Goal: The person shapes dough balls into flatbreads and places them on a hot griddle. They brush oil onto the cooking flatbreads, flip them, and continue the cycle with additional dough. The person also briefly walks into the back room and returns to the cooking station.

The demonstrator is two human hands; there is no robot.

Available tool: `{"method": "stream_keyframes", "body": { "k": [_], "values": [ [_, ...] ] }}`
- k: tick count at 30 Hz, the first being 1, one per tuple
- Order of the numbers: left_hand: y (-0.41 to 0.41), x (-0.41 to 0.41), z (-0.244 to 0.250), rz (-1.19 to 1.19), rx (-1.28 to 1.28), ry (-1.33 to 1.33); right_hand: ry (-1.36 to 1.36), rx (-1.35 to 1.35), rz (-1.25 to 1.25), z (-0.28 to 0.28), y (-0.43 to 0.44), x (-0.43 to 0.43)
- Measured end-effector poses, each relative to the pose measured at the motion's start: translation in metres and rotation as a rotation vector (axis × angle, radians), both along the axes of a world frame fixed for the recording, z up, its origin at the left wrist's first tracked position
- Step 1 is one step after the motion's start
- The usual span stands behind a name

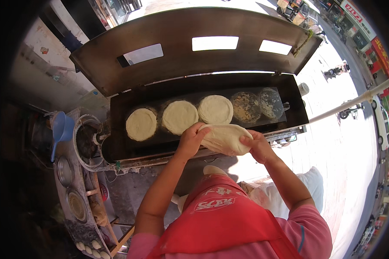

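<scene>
Between my two hands hangs a stretched sheet of raw dough [227,140], held above the front edge of a long metal griddle. My left hand [192,138] pinches its left end, thumb on top. At the opposite end, my right hand [258,146] grips the dough with the thumb pressed on it. Three round dough flatbreads lie in a row on the dark griddle plate [159,110]: a left one [141,124], a middle one [180,117] and a right one [216,109]. The held dough overlaps the near edge of the right flatbread in view.
The griddle's raised metal lid [178,29] has three window cut-outs. Floury round patches [246,107] mark the plate's right end. On the left side table are a blue plastic dipper [62,126], metal bowls [64,171] and several small dough pieces [88,250]. A pale pole [347,105] extends rightward.
</scene>
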State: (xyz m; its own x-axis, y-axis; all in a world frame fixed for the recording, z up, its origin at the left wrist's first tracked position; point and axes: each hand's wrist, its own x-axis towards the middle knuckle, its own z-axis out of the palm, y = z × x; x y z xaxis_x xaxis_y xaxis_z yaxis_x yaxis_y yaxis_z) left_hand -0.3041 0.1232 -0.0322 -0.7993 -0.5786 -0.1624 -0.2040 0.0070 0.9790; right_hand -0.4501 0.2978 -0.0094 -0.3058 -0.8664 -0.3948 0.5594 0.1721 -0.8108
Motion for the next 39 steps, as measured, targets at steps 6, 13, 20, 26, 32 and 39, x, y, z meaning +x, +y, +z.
{"method": "stream_keyframes", "body": {
  "k": [6, 13, 20, 26, 32, 39],
  "values": [
    [0.018, -0.122, -0.011, -0.090, -0.485, 0.066, 1.119, 0.102, -0.038, -0.016, -0.001, -0.104],
    [0.011, -0.067, 0.007, 0.003, -0.006, -0.071, 1.651, 0.212, 0.545, -0.075, -0.033, -0.164],
    [0.023, -0.013, 0.013, 0.288, 0.127, 0.171, 1.969, 0.038, 0.376, -0.107, -0.066, -0.142],
    [0.028, 0.010, 0.020, 0.375, 0.142, 0.115, 2.013, 0.145, 0.450, -0.101, -0.071, -0.133],
    [0.030, 0.050, 0.023, 0.466, 0.126, 0.042, 1.961, 0.071, 0.448, -0.097, -0.073, -0.161],
    [0.028, 0.125, 0.015, 0.597, 0.177, -0.040, 1.958, -0.011, 0.489, -0.096, -0.100, -0.158]
  ]
}}
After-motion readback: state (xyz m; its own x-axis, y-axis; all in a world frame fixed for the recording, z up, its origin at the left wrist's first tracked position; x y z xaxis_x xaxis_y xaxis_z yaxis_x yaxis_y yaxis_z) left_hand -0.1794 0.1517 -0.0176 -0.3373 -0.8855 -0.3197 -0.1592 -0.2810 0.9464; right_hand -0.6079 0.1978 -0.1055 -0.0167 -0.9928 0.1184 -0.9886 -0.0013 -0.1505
